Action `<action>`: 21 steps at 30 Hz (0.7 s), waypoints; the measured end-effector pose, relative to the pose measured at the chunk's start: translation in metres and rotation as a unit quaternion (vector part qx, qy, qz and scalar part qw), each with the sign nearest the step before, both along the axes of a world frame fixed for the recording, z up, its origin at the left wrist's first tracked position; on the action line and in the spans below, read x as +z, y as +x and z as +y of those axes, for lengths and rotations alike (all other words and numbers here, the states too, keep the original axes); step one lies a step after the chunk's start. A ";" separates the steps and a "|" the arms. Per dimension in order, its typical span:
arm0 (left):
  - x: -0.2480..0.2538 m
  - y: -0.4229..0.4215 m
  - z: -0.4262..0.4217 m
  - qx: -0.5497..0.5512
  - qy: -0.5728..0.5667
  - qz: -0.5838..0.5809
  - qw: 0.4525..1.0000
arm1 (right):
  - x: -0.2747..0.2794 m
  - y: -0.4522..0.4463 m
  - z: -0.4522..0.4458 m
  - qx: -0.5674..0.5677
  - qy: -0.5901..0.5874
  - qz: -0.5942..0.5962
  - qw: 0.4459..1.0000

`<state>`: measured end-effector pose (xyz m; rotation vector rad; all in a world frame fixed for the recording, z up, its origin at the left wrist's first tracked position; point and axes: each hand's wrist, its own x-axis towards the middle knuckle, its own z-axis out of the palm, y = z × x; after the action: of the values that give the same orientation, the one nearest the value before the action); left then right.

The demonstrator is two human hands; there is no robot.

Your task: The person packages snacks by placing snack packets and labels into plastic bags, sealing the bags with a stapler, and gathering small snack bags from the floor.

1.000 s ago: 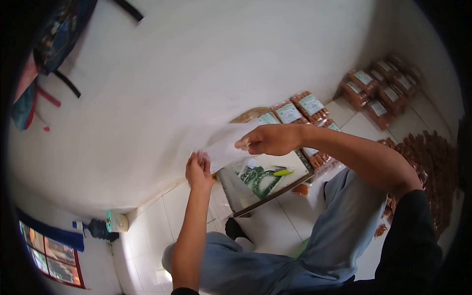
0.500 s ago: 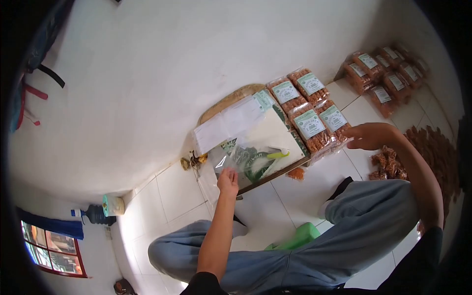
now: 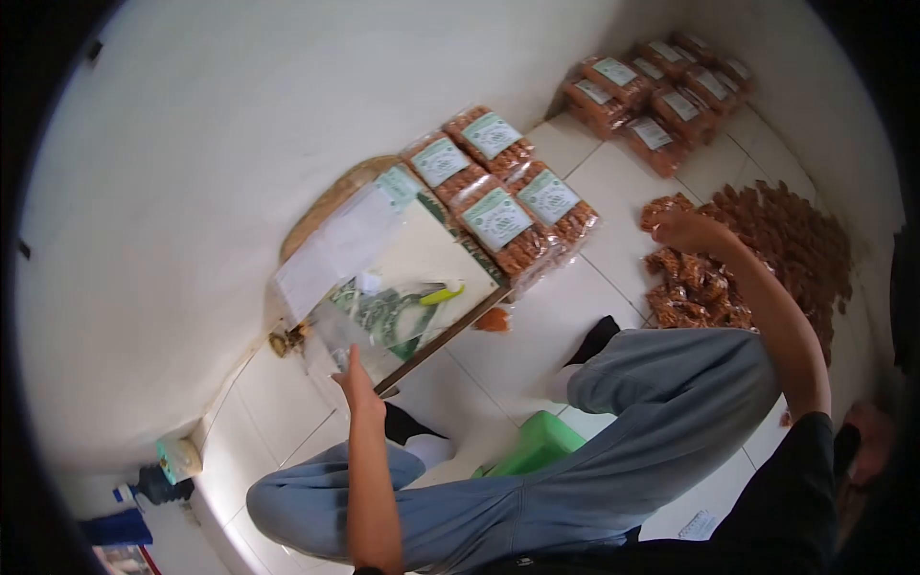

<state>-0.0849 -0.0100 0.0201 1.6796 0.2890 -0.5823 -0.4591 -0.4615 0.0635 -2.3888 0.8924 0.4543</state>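
Note:
My left hand (image 3: 362, 391) holds the edge of a clear plastic bag (image 3: 345, 335) at the near left corner of a low board (image 3: 407, 257). My right hand (image 3: 692, 233) is at a heap of small brown snack packets (image 3: 698, 287) on the floor; its fingertips are blurred against them, so their grip cannot be made out. On the board lie a stack of white sheets (image 3: 337, 240), green printed labels (image 3: 397, 187) and a yellow-green-handled tool (image 3: 443, 294). Several filled, labelled snack packs (image 3: 496, 218) lie at the board's right end.
More labelled packs (image 3: 656, 129) are piled in the far corner. A wide brown heap (image 3: 795, 240) covers the floor at right. A green plastic container (image 3: 541, 443) stands between my legs. One orange-brown packet (image 3: 494, 320) lies beside the board's edge.
My right hand has moved away from the labelled packs to the heap of small packets. My left hand stays with the clear bag. The view has turned to the right.

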 end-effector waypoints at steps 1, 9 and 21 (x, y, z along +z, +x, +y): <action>0.013 -0.024 -0.008 -0.056 0.083 -0.078 0.992 | -0.017 -0.011 -0.006 0.006 -0.007 0.016 1.000; 0.123 -0.103 -0.011 -0.838 0.222 -0.209 0.453 | -0.105 -0.074 0.033 0.005 -0.150 0.328 0.933; 0.112 -0.074 0.001 -0.807 0.250 -0.421 0.329 | -0.163 -0.048 0.049 -0.376 -0.063 0.270 0.884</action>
<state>-0.1588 -0.0093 0.1320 2.0737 -2.5623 -0.8431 -0.5070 -0.4121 -0.0995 -1.8046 2.0325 0.7588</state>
